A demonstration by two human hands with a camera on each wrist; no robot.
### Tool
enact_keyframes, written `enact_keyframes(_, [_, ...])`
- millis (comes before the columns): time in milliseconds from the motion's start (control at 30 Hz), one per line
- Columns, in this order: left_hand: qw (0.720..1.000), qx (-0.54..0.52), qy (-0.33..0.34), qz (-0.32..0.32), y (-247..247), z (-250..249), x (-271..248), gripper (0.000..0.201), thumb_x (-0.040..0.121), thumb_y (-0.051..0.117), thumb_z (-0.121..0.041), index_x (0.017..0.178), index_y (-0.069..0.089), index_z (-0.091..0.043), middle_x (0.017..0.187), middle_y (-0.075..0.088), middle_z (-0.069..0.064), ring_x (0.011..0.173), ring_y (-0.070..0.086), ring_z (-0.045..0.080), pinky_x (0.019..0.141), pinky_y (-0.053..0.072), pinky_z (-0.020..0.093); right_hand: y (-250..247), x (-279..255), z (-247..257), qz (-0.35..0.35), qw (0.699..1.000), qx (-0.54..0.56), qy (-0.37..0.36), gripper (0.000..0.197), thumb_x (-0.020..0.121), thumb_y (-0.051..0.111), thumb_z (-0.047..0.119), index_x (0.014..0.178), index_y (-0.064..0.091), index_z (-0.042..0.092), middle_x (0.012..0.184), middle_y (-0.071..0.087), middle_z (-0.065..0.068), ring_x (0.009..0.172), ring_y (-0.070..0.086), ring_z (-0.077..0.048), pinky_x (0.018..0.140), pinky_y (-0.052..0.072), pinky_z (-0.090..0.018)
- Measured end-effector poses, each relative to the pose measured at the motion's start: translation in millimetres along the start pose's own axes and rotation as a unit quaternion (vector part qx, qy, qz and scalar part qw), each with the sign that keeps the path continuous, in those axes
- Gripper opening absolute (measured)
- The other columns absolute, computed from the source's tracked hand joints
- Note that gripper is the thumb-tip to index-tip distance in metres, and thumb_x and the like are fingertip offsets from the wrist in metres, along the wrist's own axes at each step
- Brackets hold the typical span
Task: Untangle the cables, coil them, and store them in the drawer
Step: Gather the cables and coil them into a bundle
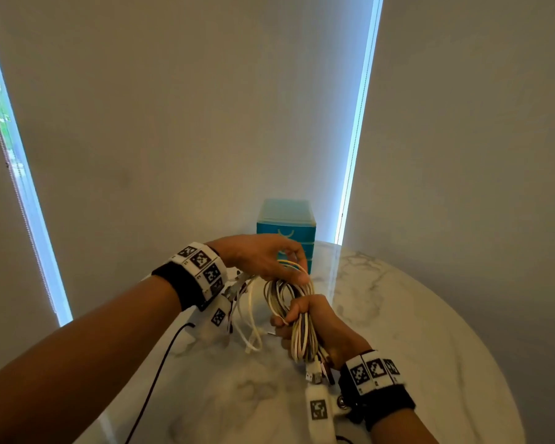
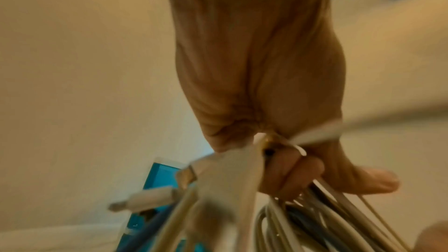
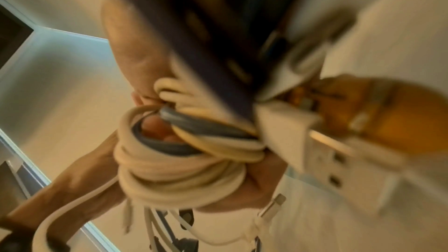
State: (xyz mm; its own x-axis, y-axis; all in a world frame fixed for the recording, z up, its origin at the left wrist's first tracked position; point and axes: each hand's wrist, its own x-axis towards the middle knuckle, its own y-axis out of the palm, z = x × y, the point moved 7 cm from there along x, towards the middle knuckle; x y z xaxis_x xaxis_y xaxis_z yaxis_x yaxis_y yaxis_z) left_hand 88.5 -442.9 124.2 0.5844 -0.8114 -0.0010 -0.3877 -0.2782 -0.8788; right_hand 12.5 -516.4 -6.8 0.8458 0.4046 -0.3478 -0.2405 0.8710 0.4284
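A bundle of white and beige cables [image 1: 284,294] is held above the marble table [image 1: 414,331]. My right hand [image 1: 314,315] grips the bundle around its middle in a fist. My left hand [image 1: 263,257] holds the upper loops, its fingers curled over them. USB plugs [image 1: 314,374] hang from the bundle's lower end, and a loose white cable [image 1: 250,318] dangles to the left. The left wrist view shows the left hand's fingers [image 2: 290,175] closed round several strands [image 2: 315,227]. In the right wrist view the coil [image 3: 174,171] includes one grey cable [image 3: 194,124]. A teal drawer unit [image 1: 285,233] stands shut behind the hands.
The round table's edge [image 1: 481,341] curves away on the right. A thin black wire [image 1: 154,376] runs from my left wrist down off the table's left side. Pale blinds [image 1: 189,123] hang close behind the drawer unit.
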Motion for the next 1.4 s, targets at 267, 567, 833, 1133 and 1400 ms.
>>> enact_keyframes(267, [0.990, -0.014, 0.070, -0.119, -2.7, -10.2, 5.8, 0.024, 0.087, 0.083, -0.056, 0.088, 0.074, -0.034, 0.095, 0.069, -0.015, 0.095, 0.065, 0.009, 0.087, 0.054, 0.037, -6.3, 6.6, 11.2, -0.077, 0.992, -0.011, -0.104, 0.008, 0.070, 0.059, 0.001, 0.073, 0.065, 0.004, 0.068, 0.060, -0.011, 0.059, 0.060, -0.019, 0.058, 0.053, -0.026])
enact_keyframes(567, [0.987, -0.123, 0.004, -0.104, 1.5, 3.1, 0.7, 0.019, 0.098, 0.074, -0.051, 0.112, 0.081, -0.040, 0.117, 0.077, -0.009, 0.111, 0.072, 0.019, 0.102, 0.059, 0.046, -10.0, -5.4, 10.5, 0.018, 0.997, 0.059, -0.040, 0.008, 0.089, 0.061, 0.006, 0.094, 0.064, 0.002, 0.076, 0.051, -0.009, 0.059, 0.061, -0.024, 0.062, 0.057, -0.036])
enact_keyframes(833, [0.978, -0.184, -0.005, -0.102, 15.5, 13.6, -7.2, 0.037, 0.101, 0.065, -0.058, 0.130, 0.074, -0.037, 0.110, 0.078, -0.006, 0.083, 0.072, 0.015, 0.077, 0.063, 0.035, -28.4, -0.6, 16.4, -0.002, 0.992, 0.099, -0.077, 0.018, 0.103, 0.058, 0.010, 0.092, 0.069, 0.001, 0.067, 0.053, -0.007, 0.066, 0.061, -0.023, 0.064, 0.061, -0.036])
enact_keyframes(1133, [0.991, -0.080, 0.061, -0.094, 11.4, 11.4, -10.1, 0.059, 0.099, 0.077, -0.021, 0.153, 0.057, -0.036, 0.136, 0.066, -0.008, 0.091, 0.074, 0.000, 0.080, 0.061, 0.021, -48.0, 3.9, 12.7, -0.047, 0.995, 0.080, -0.049, 0.027, 0.101, 0.068, 0.025, 0.112, 0.071, 0.001, 0.062, 0.046, 0.000, 0.045, 0.048, -0.011, 0.043, 0.044, -0.025])
enact_keyframes(1400, [0.984, -0.140, 0.038, -0.105, 11.6, 26.1, -7.0, 0.042, 0.101, 0.071, -0.038, 0.143, 0.067, -0.034, 0.116, 0.077, 0.000, 0.080, 0.075, 0.034, 0.067, 0.066, 0.041, -35.4, -8.6, 27.5, -0.078, 0.991, -0.021, -0.104, 0.058, 0.090, 0.066, 0.069, 0.091, 0.071, 0.011, 0.062, 0.052, -0.002, 0.045, 0.052, -0.013, 0.044, 0.049, -0.026])
